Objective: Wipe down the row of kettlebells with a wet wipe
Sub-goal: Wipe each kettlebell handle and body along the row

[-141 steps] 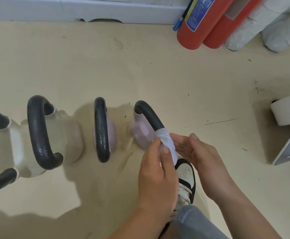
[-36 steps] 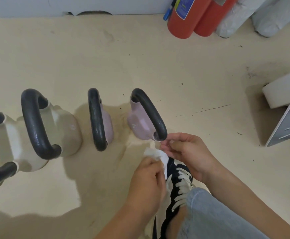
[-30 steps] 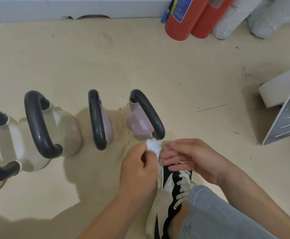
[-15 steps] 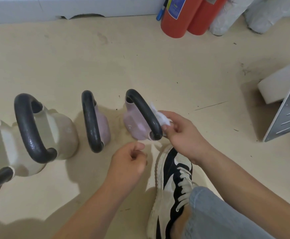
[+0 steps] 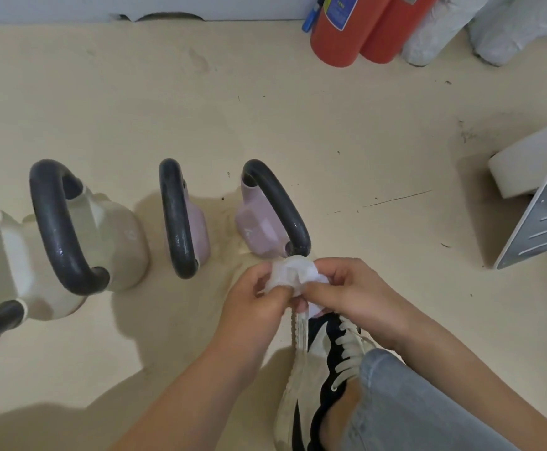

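Both hands hold the bunched wet wipe point(image 5: 293, 275) between them, just in front of the rightmost pink kettlebell point(image 5: 260, 227): the left hand point(image 5: 254, 302) pinches its near edge, the right hand's point(image 5: 355, 292) fingers curl around it, apparently gripping.

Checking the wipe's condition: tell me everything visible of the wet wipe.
The wet wipe is a thin white sheet, faintly translucent, crumpled into a loose wad with soft folds. It is off the floor, pinched by the left hand on its left side and the right hand on its right. A small tail shows below the right hand. It sits at the near end of the rightmost pink kettlebell handle, above a shoe toe; contact with the handle cannot be told.
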`<state>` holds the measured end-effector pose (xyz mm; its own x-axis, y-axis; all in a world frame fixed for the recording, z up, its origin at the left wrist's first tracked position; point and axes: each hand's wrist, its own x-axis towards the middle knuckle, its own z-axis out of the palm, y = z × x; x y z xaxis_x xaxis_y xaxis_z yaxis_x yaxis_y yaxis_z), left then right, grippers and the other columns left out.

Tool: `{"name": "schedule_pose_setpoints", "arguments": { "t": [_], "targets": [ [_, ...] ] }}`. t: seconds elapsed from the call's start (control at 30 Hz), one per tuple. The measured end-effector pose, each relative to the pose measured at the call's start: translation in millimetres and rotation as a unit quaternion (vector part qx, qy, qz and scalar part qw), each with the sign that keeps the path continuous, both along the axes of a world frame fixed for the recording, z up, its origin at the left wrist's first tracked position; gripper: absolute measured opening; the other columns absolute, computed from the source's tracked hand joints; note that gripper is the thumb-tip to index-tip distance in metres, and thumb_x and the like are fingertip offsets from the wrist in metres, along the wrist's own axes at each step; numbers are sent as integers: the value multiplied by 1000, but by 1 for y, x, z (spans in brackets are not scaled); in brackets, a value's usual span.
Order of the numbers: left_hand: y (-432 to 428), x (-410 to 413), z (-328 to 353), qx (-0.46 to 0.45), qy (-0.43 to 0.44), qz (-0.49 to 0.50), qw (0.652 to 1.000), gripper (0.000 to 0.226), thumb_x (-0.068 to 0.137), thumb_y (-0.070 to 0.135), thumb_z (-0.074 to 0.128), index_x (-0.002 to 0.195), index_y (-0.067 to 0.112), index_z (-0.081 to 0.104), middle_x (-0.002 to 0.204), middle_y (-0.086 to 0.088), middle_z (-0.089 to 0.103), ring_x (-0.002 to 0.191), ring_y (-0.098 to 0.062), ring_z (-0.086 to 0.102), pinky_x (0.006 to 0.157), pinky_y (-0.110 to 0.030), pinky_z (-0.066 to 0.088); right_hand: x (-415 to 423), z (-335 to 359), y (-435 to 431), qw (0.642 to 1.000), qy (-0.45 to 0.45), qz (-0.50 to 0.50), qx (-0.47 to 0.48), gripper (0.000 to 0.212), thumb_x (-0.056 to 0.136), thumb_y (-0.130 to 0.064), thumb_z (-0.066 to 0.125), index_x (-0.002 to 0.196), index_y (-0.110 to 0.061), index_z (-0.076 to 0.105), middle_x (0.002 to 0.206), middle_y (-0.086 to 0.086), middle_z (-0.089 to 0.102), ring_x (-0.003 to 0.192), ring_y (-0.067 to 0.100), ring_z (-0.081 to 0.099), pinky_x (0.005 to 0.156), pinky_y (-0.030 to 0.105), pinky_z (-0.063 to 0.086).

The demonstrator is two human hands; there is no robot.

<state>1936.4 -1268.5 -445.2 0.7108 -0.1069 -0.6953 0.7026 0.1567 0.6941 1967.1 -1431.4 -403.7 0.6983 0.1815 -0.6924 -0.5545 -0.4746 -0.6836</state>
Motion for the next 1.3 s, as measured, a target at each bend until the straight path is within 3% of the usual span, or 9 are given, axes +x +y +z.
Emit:
{"name": "schedule_pose_setpoints", "arguments": {
  "t": [0.1, 0.23, 0.4, 0.57, 0.67, 0.8, 0.9, 1.07, 1.3],
  "targets": [
    [10, 4, 0, -126, 57, 38, 990, 36, 79, 15, 77, 114, 10, 72, 111, -13, 76, 103, -29, 73, 95, -40, 56, 2, -1, 0, 999, -4, -5, 33, 26, 83, -40, 85, 94, -17, 81, 85, 8, 78, 85, 20, 74, 91, 49, 60],
    [15, 10, 4, -145, 58, 106, 982, 8, 93, 1, 67, 100, 1, 66, 106, -22, 76, 92, -30, 74, 81, -33, 59, -4, -4, -3, 999, -36, 1, -12, 19, 96, -32, 74, 85, -18, 80, 84, 10, 79, 76, 14, 70, 80, 35, 53],
    [9, 18, 7, 48, -50, 125, 990, 10, 94, 9, 70, 92, 19, 68, 96, -1, 75, 82, -18, 73, 75, -32, 62, -6, -1, -14, 983, -128, -130, 16, 16, 100, -26, 66, 93, -20, 78, 89, 24, 72, 73, 34, 62, 75, 42, 49],
    [-9, 27, 15, 198, -118, 117, 966, 14, 95, 19, 69, 91, 26, 57, 89, 7, 63, 79, -9, 62, 67, -10, 47, 13, -4, -2, 958, -168, -224, -55, 6, 94, -16, 73, 96, -16, 67, 92, 16, 74, 73, 27, 66, 71, 42, 53],
    [-14, 35, 16, 255, -137, 91, 953, 18, 93, 22, 71, 92, 27, 53, 96, 12, 53, 81, 8, 53, 70, -2, 40, 28, -10, 7, 943, -211, -209, -151, 12, 85, -27, 81, 90, -23, 70, 98, -1, 70, 88, 10, 66, 77, 18, 49],
    [-20, 41, 9, 251, -172, 108, 947, 19, 93, 14, 68, 91, 31, 59, 93, 10, 61, 83, -1, 60, 72, -17, 48, 36, -11, 10, 948, -202, -224, -103, 9, 85, -18, 83, 90, -21, 77, 81, -6, 72, 69, 8, 65, 69, 23, 53],
    [-25, 37, 6, 212, -192, 119, 951, 23, 100, 16, 60, 99, 34, 73, 93, 7, 68, 86, -10, 64, 76, -26, 52, 31, -7, 14, 954, -196, -228, -22, 11, 94, -11, 75, 98, -17, 83, 89, 0, 82, 88, 21, 77, 87, 42, 63],
    [-43, 25, 22, 109, -153, 140, 972, 31, 108, 29, 49, 129, 41, 68, 112, 22, 74, 103, 11, 65, 90, -8, 50, 17, -6, 19, 969, -155, -187, 37, 35, 105, -6, 56, 133, -19, 73, 120, -7, 78, 119, 6, 69, 113, 35, 49],
    [-49, 13, 6, 121, -200, 118, 965, 31, 106, 27, 55, 135, 33, 65, 94, 17, 74, 88, 2, 69, 81, -22, 56, -4, -11, 11, 977, -116, -169, 63, 47, 106, -1, 52, 149, -21, 57, 139, -11, 68, 132, -1, 59, 121, 31, 40]
  ]
}}
